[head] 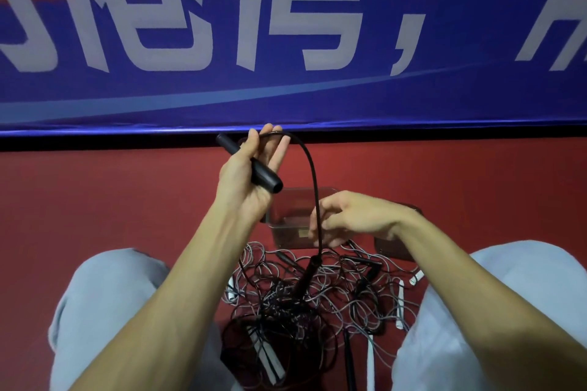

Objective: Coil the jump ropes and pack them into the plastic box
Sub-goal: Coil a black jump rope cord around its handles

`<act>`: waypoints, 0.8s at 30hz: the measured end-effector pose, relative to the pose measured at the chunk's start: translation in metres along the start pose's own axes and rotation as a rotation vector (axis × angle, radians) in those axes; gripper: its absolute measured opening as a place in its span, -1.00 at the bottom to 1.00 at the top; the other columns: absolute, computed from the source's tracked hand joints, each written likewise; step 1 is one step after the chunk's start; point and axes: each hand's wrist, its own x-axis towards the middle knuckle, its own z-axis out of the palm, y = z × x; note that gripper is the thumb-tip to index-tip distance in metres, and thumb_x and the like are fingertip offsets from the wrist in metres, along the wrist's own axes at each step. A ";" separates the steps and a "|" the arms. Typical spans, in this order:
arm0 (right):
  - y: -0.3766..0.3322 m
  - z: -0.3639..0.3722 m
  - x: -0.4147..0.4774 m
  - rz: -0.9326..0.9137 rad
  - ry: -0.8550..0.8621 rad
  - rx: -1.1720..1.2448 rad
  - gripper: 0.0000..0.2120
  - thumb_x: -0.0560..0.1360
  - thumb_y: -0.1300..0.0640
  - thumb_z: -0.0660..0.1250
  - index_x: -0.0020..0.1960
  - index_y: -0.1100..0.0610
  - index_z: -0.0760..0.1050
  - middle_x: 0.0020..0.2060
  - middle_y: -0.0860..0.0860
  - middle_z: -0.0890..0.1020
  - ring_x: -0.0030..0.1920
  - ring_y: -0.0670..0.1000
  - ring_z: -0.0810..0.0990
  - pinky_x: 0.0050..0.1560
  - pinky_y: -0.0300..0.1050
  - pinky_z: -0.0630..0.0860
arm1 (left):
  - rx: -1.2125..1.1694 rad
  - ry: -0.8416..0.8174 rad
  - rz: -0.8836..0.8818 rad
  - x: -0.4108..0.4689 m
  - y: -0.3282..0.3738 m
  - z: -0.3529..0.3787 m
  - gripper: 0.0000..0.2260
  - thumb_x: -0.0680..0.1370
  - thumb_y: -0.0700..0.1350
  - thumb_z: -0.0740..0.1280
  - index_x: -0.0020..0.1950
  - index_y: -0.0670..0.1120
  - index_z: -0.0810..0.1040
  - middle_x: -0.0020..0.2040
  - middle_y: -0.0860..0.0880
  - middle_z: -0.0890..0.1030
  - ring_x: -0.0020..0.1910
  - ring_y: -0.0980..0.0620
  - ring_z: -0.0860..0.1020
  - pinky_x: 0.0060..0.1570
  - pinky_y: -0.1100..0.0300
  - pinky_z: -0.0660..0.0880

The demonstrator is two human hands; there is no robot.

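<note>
My left hand (251,174) is raised and holds a black jump-rope handle (265,179) across its palm under the thumb, its fingers spread upward. The black rope (313,168) arcs from the fingertips over and down to my right hand (352,219), which pinches it. Below that hand the second black handle (307,273) dangles over a tangled heap of black and grey jump ropes (317,295) with white handles on the red floor. A clear plastic box (289,232) stands just beyond the heap, partly hidden by my hands.
I sit on the red floor with my knees in pale trousers (104,305) on both sides of the heap. A blue banner (286,41) with large white characters runs across the wall ahead. A dark flat thing (394,247), maybe the lid, lies right of the box.
</note>
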 end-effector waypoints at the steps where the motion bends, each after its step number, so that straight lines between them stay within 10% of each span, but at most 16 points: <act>1: 0.000 0.000 -0.001 -0.010 -0.025 -0.008 -0.78 0.59 0.38 0.17 -0.04 0.15 0.52 -0.07 0.06 0.69 -0.03 0.08 0.64 0.10 0.07 0.55 | -0.005 -0.002 0.002 0.000 0.000 -0.001 -0.83 0.65 -0.21 0.22 0.04 -0.31 0.51 -0.17 -0.16 0.65 -0.20 0.00 0.70 -0.15 0.09 0.66; 14: -0.017 -0.024 -0.019 -0.244 0.426 0.332 -0.84 0.65 0.30 0.12 -0.05 0.15 0.41 -0.24 0.10 0.59 -0.34 0.04 0.64 -0.21 0.00 0.64 | 0.627 -0.082 -0.047 -0.001 -0.022 -0.007 -0.70 0.65 0.03 0.16 0.15 -0.19 0.48 -0.04 -0.15 0.70 -0.10 -0.07 0.70 -0.12 0.09 0.66; 24: -0.025 -0.043 -0.029 -0.387 0.526 1.026 -0.82 0.65 0.34 0.07 0.00 0.23 0.44 -0.22 0.11 0.55 -0.34 0.00 0.68 -0.36 -0.10 0.62 | 1.125 -0.379 -0.269 -0.017 -0.032 -0.009 -0.73 0.64 0.00 0.20 0.11 -0.16 0.55 -0.11 -0.04 0.71 -0.27 0.06 0.65 -0.31 0.22 0.55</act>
